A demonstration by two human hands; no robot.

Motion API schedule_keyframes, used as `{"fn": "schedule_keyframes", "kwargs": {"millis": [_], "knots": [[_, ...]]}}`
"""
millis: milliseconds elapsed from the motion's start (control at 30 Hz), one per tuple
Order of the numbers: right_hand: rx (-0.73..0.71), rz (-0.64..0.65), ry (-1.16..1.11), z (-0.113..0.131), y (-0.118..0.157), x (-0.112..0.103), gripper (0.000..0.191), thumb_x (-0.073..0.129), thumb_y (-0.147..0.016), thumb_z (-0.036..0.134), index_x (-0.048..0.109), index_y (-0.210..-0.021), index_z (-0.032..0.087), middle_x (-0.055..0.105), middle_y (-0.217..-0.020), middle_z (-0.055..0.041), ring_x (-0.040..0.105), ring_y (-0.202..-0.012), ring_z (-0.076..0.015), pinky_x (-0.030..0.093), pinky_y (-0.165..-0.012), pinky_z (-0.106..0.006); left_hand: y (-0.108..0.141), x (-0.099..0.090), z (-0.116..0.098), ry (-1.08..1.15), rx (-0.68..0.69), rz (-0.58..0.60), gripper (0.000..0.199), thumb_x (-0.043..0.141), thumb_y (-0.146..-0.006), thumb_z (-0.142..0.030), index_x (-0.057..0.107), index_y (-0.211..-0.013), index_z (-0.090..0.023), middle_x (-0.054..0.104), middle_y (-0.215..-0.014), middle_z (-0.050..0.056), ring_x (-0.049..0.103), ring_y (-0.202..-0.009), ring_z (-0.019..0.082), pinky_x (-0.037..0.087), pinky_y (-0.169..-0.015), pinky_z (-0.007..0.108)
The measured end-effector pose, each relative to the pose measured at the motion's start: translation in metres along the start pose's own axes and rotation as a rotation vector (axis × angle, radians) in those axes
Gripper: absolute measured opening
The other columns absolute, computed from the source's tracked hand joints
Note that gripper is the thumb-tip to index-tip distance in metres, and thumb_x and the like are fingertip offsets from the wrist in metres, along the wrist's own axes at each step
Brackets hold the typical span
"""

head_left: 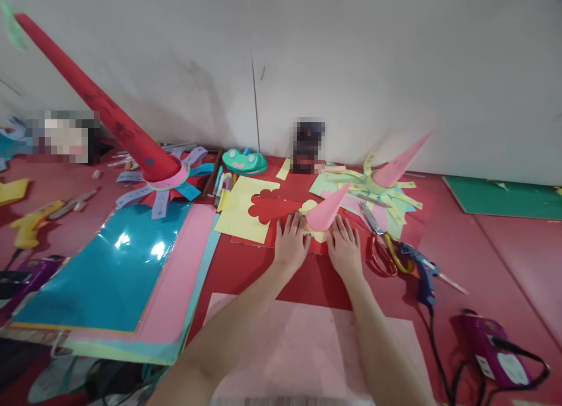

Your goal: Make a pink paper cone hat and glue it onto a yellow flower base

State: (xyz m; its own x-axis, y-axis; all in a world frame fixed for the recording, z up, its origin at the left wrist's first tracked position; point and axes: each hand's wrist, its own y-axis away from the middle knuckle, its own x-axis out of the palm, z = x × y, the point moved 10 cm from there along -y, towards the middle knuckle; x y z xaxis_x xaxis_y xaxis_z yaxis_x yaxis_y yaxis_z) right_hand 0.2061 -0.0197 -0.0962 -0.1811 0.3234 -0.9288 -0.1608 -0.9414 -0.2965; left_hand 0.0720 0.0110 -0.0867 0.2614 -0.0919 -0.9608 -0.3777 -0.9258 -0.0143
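A pink paper cone [328,210] stands tilted to the right on a yellow scalloped paper base [320,237]. My left hand [291,241] lies flat at the base's left side, fingertips at its edge. On the cone's other side my right hand [345,245] rests with fingers stretched, close to the cone's foot. Left of my left hand, a red scalloped paper cutout [266,207] overlaps a yellow sheet [239,213]. Scissors [381,248] with red and yellow handles lie right of my right hand. How firmly the fingers press the base cannot be made out.
A blue glue gun [424,271] with its cord and a purple power strip [494,347] lie right. Another pink cone [401,163] with yellow strips stands behind. Left are a tall red cone [118,122], a glossy blue sheet [109,277] and a yellow glue gun [35,223].
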Motion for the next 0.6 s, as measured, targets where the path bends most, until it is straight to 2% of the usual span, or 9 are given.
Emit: {"fn": "schedule_keyframes", "kwargs": {"millis": [333, 433, 600], "knots": [[0.000, -0.053, 0.005, 0.0065, 0.0032, -0.0040, 0.049, 0.024, -0.097, 0.033, 0.047, -0.137, 0.015, 0.049, -0.141, -0.0124, 0.040, -0.135, -0.0250, 0.030, -0.110, -0.050, 0.0004, -0.0005, 0.0008, 0.015, 0.015, -0.013, 0.051, 0.026, -0.097, -0.034, 0.034, -0.144, -0.015, 0.030, -0.153, 0.008, 0.026, -0.142, 0.025, 0.020, -0.117, 0.053], [0.001, -0.040, -0.007, 0.0055, 0.0028, -0.0027, 0.050, 0.023, -0.097, 0.032, 0.043, -0.140, 0.017, 0.048, -0.143, -0.0123, 0.039, -0.136, -0.0249, 0.028, -0.111, -0.052, 0.0002, 0.0000, 0.0014, 0.009, 0.013, -0.015, 0.052, 0.026, -0.097, -0.035, 0.033, -0.144, -0.015, 0.030, -0.153, 0.008, 0.025, -0.143, 0.024, 0.021, -0.117, 0.052], [0.040, -0.011, -0.061, 0.0022, 0.0046, -0.0057, 0.055, 0.027, -0.097, 0.038, 0.033, -0.145, 0.012, 0.044, -0.145, -0.0145, 0.034, -0.139, -0.0239, 0.029, -0.111, -0.048, -0.0004, 0.0008, 0.0018, -0.012, 0.013, -0.010, 0.052, 0.026, -0.097, -0.036, 0.032, -0.145, -0.016, 0.029, -0.154, 0.007, 0.025, -0.143, 0.024, 0.021, -0.116, 0.053]]}}
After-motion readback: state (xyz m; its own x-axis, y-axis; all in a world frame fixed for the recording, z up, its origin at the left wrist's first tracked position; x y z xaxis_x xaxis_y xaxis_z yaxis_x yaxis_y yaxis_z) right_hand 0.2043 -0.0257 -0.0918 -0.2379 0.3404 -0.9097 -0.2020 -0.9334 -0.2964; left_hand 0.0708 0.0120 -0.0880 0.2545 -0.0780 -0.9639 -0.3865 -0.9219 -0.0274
